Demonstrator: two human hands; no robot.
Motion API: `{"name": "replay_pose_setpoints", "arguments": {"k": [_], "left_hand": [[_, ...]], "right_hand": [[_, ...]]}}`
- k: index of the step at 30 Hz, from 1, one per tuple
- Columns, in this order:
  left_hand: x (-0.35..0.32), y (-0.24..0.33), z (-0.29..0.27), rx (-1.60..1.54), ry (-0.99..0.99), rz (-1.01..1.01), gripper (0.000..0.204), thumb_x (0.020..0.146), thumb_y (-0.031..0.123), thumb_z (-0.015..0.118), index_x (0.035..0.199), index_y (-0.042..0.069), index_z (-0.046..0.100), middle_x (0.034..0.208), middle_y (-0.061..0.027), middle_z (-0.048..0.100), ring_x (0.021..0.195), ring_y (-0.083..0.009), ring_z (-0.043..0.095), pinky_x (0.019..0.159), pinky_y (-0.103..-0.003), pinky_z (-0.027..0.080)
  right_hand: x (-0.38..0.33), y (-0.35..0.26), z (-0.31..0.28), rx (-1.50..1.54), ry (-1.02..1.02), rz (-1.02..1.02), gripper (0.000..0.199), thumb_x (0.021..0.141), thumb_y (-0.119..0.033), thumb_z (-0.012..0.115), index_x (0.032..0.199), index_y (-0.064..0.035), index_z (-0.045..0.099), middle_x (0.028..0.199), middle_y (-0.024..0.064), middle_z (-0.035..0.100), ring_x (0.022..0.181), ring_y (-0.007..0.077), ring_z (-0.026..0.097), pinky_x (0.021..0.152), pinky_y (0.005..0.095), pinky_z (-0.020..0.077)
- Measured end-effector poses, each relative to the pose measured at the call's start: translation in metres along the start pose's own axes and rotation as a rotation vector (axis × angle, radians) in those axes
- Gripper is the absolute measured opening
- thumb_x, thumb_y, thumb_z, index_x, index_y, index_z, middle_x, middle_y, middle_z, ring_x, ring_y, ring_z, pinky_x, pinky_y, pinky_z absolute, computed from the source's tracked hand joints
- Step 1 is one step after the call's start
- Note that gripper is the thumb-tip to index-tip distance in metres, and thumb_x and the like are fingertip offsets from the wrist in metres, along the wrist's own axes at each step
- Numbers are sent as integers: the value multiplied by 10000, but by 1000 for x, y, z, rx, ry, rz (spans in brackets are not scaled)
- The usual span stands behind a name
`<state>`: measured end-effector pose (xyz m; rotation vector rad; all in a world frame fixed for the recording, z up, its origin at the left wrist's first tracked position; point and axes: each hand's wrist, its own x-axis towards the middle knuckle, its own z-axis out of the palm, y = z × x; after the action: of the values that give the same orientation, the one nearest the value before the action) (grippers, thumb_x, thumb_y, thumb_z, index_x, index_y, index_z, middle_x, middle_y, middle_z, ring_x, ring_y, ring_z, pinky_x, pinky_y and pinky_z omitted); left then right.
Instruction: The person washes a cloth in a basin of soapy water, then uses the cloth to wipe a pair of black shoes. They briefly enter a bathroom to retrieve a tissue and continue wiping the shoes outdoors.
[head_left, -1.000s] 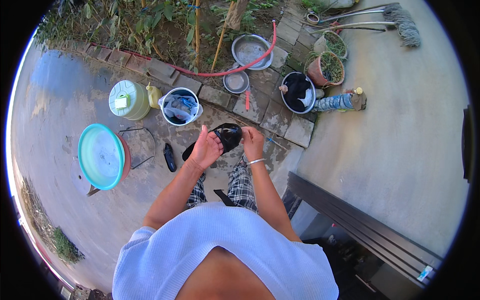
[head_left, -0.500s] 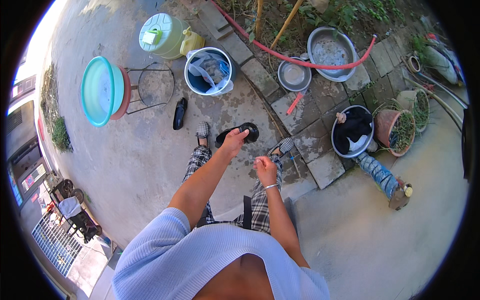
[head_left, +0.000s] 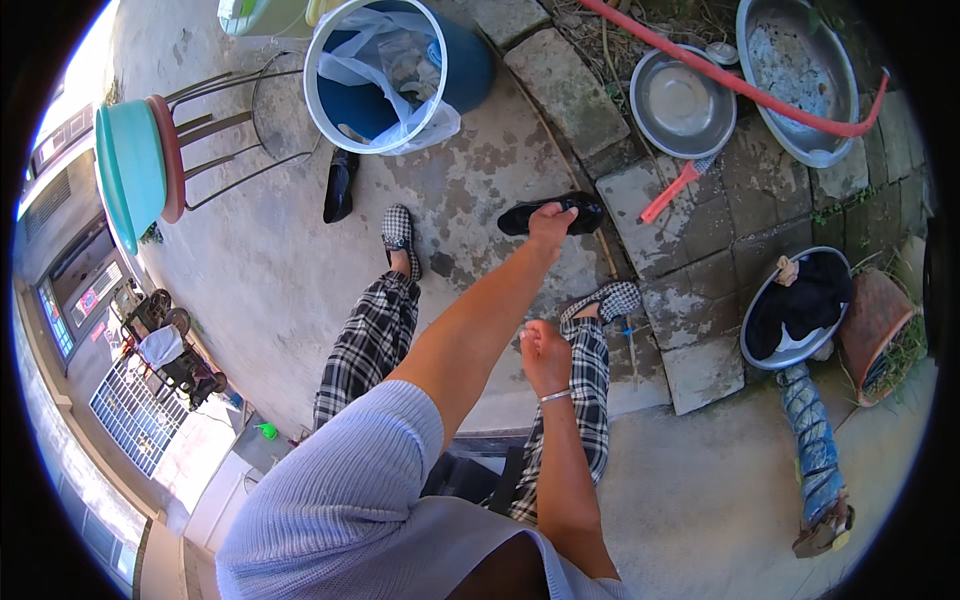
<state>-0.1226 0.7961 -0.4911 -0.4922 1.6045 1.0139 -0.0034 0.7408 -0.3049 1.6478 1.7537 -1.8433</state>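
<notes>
My left hand (head_left: 549, 228) is closed round a black shoe (head_left: 516, 219), its thumb on top. The shoe is held out ahead, just beyond my checkered slip-on shoe (head_left: 603, 300). Nearer my body, my right hand (head_left: 546, 356) is curled shut, with a silver bangle on the wrist. Whether its fingers hold anything is hidden. On the concrete to the left lies a second black shoe (head_left: 341, 186), by the blue bucket. A red-handled brush (head_left: 670, 197) rests on the paving, right of the held shoe.
A blue bucket (head_left: 470, 75) with a plastic liner stands at the far left, near a stand bearing a green basin (head_left: 130, 170). Metal basins (head_left: 722, 122), a red hose (head_left: 720, 80) and a tub of dark cloth (head_left: 757, 355) lie right. A blue-wrapped pipe (head_left: 815, 440) is nearer.
My left hand has carried the black shoe to the right and farther out, toward the paving edge. My right hand stays curled close to my leg. The whole view has leaned closer to the ground.
</notes>
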Motion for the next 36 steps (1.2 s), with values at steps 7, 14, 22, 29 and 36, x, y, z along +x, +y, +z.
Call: {"name": "replay_pose_setpoints", "arguments": {"k": [7,14,22,29,36], "left_hand": [[12,2,21,158,-87,-134,322,822,189,644,1112,102,534,995,-17,586,895,-122,552,730,-289,466],[13,47,-202,977,124,774,164,710,86,685,853,44,618,846,-117,607,772,-252,618,672,-329,497],[61,78,-481,1824,934,418,211,836,143,478,1036,108,536,1079,-51,565,1071,-267,503,790,-428,464],[71,90,-522,1504,713,193,71,755,152,584,790,110,628,854,-104,639,984,-266,565,776,-430,458],[-165,151,-571,2,44,304,181,869,135,562,1017,35,588,908,37,572,862,-64,516,823,-231,392]], "right_hand": [[15,-15,20,-142,-72,-23,212,778,-114,603,969,-27,572,879,151,621,702,267,626,627,371,492],[23,-29,39,-29,-72,-18,219,783,-104,614,982,-21,577,863,144,621,692,252,618,620,346,484],[40,-56,36,-142,-142,42,217,791,-70,619,997,-21,572,866,122,611,690,208,607,578,289,490],[49,-57,72,-260,-162,29,197,806,-66,608,992,-11,578,875,122,616,722,187,617,604,274,500],[-38,7,116,-101,-135,123,140,837,-70,566,958,-2,587,742,78,638,646,129,617,596,250,496]]}}
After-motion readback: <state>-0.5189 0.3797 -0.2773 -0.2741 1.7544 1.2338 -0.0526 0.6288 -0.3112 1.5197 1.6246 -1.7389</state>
